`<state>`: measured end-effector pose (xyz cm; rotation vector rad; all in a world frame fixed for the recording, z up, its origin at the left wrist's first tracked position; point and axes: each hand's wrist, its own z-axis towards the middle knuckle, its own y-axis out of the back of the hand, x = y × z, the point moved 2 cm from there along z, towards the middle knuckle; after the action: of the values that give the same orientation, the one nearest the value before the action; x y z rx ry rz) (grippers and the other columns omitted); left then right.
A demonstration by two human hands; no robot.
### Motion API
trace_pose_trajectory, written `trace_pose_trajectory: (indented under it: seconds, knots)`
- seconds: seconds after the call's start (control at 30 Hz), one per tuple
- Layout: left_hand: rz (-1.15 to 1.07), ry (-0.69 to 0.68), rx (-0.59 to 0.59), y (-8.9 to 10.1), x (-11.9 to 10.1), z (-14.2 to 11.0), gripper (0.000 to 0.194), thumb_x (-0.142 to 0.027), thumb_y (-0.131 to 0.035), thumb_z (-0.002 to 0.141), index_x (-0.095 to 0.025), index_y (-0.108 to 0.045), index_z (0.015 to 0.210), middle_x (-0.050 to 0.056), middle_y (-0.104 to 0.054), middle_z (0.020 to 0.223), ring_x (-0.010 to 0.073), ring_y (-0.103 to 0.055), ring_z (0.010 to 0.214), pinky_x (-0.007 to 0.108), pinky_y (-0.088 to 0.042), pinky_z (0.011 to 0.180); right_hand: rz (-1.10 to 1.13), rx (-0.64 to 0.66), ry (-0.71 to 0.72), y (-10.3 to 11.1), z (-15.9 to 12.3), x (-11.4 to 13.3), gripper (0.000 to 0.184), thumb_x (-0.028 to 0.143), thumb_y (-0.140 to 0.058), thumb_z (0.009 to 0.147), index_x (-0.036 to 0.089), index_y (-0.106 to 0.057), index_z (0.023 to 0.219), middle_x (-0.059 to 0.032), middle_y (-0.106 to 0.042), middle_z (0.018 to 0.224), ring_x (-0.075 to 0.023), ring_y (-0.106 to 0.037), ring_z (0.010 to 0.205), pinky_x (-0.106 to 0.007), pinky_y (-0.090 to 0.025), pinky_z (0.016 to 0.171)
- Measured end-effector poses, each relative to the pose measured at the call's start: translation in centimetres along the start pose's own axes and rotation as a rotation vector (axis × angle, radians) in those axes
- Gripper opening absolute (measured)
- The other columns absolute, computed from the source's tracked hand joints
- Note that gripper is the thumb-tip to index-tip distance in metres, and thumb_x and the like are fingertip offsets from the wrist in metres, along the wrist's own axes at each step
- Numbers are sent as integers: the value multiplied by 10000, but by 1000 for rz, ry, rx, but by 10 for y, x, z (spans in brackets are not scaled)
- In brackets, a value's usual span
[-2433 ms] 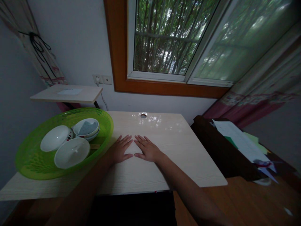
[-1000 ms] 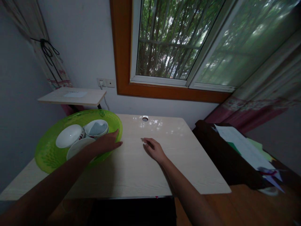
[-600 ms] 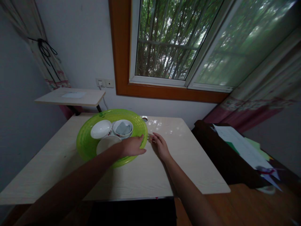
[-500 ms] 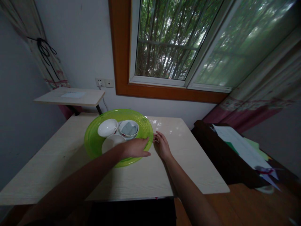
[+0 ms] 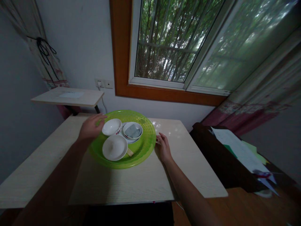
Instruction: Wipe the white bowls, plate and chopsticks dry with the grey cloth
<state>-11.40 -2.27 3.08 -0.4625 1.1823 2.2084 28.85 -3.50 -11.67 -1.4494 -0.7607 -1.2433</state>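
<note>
On the pale wooden surface (image 5: 138, 186), toward its far side, sits a big green plastic basin (image 5: 144, 146). The left hand (image 5: 92, 127) is half spread at its left rim, and I can't see it holding anything. The right hand (image 5: 164, 147) is loosely bent by the right rim; I can't tell if it grips. Getting the basin steady looks like the step now. The next move calls for care, so the near bowl (image 5: 114, 147), far-left bowl (image 5: 111, 126), cloth-filled right bowl (image 5: 127, 135) and chopsticks (image 5: 130, 153) don't slide.

The basin (image 5: 146, 147) looks glossy plastic, the bowls (image 5: 115, 147) smooth ceramic, the tabletop (image 5: 185, 163) wood.
</note>
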Motion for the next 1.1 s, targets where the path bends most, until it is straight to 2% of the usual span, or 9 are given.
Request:
trace_pose_trajectory:
  seconds: [0.1,0.23,0.4,0.47,0.57,0.67,0.77,0.97,1.1]
  knots:
    - [-220,248,-127,6,37,-9,334,-304,-643,878,-238,-759,1184,84,-717,1332,315,-616,1314,496,-429,1176,-237,-10,200,5,0,10,420,501,-700,860,225,-671,1176,-68,-683,1136,-201,-650,991,-362,-530,866]
    - [-771,645,-19,-15,61,-22,637,-221,-762,745,-208,-646,1371,124,-690,1377,330,-683,1219,440,-581,1002,-476,-34,488,3,5,41,279,411,-607,946,204,-690,1114,-84,-641,1122,-224,-628,1032,-379,-526,880]
    - [-1162,720,94,-35,62,-24,821,-72,-744,627,-189,-605,1428,120,-713,1345,330,-726,1137,373,-638,900,-672,140,765,-29,17,91,160,294,-578,975,213,-713,1005,-65,-656,1001,-212,-629,968,-358,-528,855]
    - [-1189,718,105,-39,60,-23,889,-42,-717,608,-191,-569,1471,118,-702,1365,336,-715,1161,388,-634,924,-747,293,767,-49,25,102,157,275,-584,974,204,-716,1017,-61,-669,993,-191,-642,905,-337,-533,836]
    - [-1199,735,111,-47,57,-20,977,-16,-670,592,-197,-501,1537,122,-680,1400,338,-703,1185,422,-618,967,-934,589,654,-82,40,101,232,246,-610,959,179,-711,1157,-87,-682,1112,-152,-665,833,-290,-542,798]
    - [-1212,754,113,-57,52,-18,994,-8,-653,599,-188,-470,1559,133,-670,1412,337,-696,1199,430,-604,993,-1248,818,566,-112,55,89,272,197,-651,932,153,-736,1186,-116,-716,1175,-165,-690,906,-279,-522,890]
    - [-1244,760,108,-66,48,-16,986,-8,-653,621,-169,-445,1571,142,-657,1427,340,-684,1217,422,-603,996,-1568,1021,456,-130,66,70,371,269,-727,904,157,-737,1258,-135,-735,1230,-235,-688,1093,-285,-496,961]
    - [-1303,709,140,-71,49,-22,985,-43,-665,686,-219,-383,1613,122,-606,1494,329,-640,1289,426,-555,1067,-1668,1084,420,-134,77,41,486,226,-779,830,160,-722,1308,-168,-672,1349,-271,-663,1180,-284,-504,956]
    - [-1351,665,146,-78,58,-28,981,-142,-724,724,-273,-350,1622,116,-550,1551,350,-626,1307,489,-523,1106,-1694,1078,426,-130,76,33,507,240,-758,829,184,-705,1330,-156,-667,1340,-260,-687,1106,-277,-519,900]
